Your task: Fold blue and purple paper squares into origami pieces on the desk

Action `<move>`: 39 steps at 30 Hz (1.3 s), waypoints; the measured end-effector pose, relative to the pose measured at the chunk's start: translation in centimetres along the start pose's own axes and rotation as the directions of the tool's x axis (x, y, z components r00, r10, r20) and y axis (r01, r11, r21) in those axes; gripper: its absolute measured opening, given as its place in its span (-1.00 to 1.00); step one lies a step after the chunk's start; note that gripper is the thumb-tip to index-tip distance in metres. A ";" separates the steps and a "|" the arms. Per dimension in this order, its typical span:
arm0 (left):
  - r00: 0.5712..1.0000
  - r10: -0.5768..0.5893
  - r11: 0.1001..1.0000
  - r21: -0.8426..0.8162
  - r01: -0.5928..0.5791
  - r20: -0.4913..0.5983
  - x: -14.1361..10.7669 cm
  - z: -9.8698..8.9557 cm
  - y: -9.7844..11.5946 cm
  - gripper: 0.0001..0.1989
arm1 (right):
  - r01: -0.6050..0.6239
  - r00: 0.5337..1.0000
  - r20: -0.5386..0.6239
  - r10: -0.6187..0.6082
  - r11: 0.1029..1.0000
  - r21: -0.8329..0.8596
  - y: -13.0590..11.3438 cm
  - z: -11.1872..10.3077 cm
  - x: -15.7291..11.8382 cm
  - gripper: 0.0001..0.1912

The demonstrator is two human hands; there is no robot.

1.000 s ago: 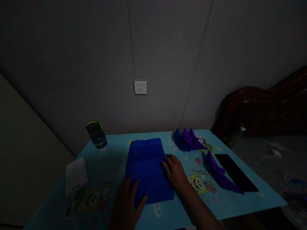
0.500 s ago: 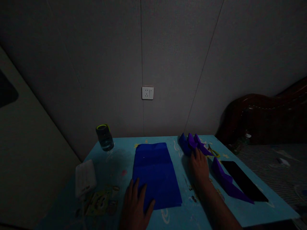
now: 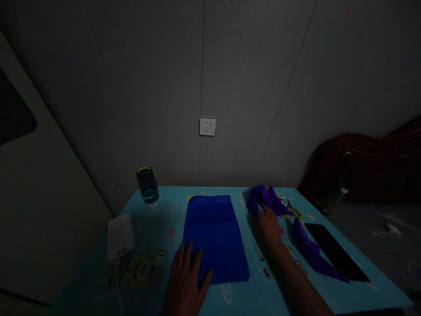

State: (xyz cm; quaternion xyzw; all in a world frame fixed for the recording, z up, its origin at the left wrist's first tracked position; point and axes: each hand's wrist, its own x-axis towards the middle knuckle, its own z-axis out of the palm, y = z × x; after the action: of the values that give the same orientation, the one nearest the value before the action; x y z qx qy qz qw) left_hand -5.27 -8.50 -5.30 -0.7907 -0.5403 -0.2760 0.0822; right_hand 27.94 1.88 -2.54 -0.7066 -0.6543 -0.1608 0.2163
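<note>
A dark blue folded paper sheet (image 3: 215, 237) lies flat in the middle of a light blue cartoon-printed table (image 3: 158, 228). My left hand (image 3: 186, 283) rests palm down on the sheet's near left corner, fingers apart. My right hand (image 3: 269, 224) reaches to the far right of the sheet and touches a small group of purple folded paper pieces (image 3: 266, 199); the dim light hides whether the fingers grip one. Another purple folded piece (image 3: 312, 254) lies to the right of that forearm.
A black phone (image 3: 335, 252) lies at the table's right side. A glass jar with a yellow-green rim (image 3: 147, 184) stands at the back left, a white power bank (image 3: 121, 237) at the left. A wall socket (image 3: 207, 127) is above; a dark wooden headboard (image 3: 365, 166) at right.
My right hand left the blue sheet and moved right and away to the purple folded pieces, which now look slightly shifted. My left hand stayed on the sheet's corner.
</note>
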 end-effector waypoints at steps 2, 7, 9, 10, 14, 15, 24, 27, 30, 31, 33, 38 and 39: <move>1.000 0.001 1.000 0.003 -0.001 0.010 0.0 -0.1 0.0 -0.52 | 0.012 1.000 0.022 -0.012 0.999 0.033 -0.1 0.0 0.5 -0.71; 1.000 -0.015 1.000 -0.016 0.015 0.007 0.0 0.0 0.0 -0.52 | 0.027 1.000 -0.009 -0.027 0.991 0.128 -0.2 -0.2 0.9 -0.68; 0.999 -0.036 0.999 -0.027 0.035 -0.017 0.2 -0.1 0.2 -0.50 | 0.052 0.998 -0.048 -0.045 0.984 0.168 -0.5 -0.4 0.5 -0.65; 0.998 -0.049 0.998 -0.031 0.048 -0.033 0.4 -0.3 0.4 -0.47 | 0.079 0.995 -0.072 -0.066 0.978 0.195 -0.7 -0.5 0.1 -0.64; 0.998 -0.057 0.993 -0.109 0.053 -0.034 1.7 -1.8 1.7 -0.39 | 0.256 0.965 -0.127 -0.228 0.921 0.295 -3.0 -1.9 -2.0 -0.64; 0.998 -0.061 0.985 -0.165 0.057 -0.016 2.2 -2.3 2.1 -0.39 | 0.308 0.951 -0.124 -0.283 0.901 0.304 -3.8 -2.4 -2.5 -0.65; 0.901 -0.386 0.453 -0.810 0.373 0.199 8.5 -4.3 2.4 -0.42 | 0.755 0.641 -0.497 -0.585 0.597 0.270 -8.8 -5.4 -4.4 -0.63; 0.907 -0.373 0.362 -0.869 0.337 0.196 10.5 -3.9 1.8 -0.39 | 0.743 0.653 -0.519 -0.552 0.597 0.301 -9.4 -5.5 -4.4 -0.63; 0.939 -0.314 0.438 -0.856 0.274 0.140 12.2 -2.8 1.2 -0.39 | 0.706 0.703 -0.468 -0.536 0.605 0.368 -9.9 -5.3 -4.5 -0.66; 0.948 -0.285 0.464 -0.845 0.264 0.140 12.7 -2.4 1.0 -0.40 | 0.685 0.727 -0.429 -0.537 0.609 0.400 -10.1 -5.2 -4.5 -0.68; 0.957 -0.236 0.496 -0.825 0.270 0.171 13.5 -1.4 0.6 -0.39 | 0.620 0.784 -0.340 -0.519 0.628 0.470 -10.5 -4.9 -4.5 -0.71; 0.963 -0.156 0.546 -0.794 0.268 0.218 13.6 0.6 -0.2 -0.37 | 0.306 0.947 -0.125 -0.295 0.719 0.624 -11.7 -3.5 -3.0 -0.71; 0.965 -0.147 0.553 -0.791 0.262 0.217 13.4 1.0 -0.2 -0.37 | 0.251 0.961 -0.081 -0.264 0.711 0.656 -12.0 -3.0 -2.5 -0.71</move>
State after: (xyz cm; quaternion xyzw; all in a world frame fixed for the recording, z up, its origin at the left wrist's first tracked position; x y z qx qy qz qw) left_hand -1.59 2.82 0.91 -0.6872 -0.4453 -0.4500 -0.3563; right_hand 15.99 -1.24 -0.09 -0.4876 -0.7626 0.0591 0.4210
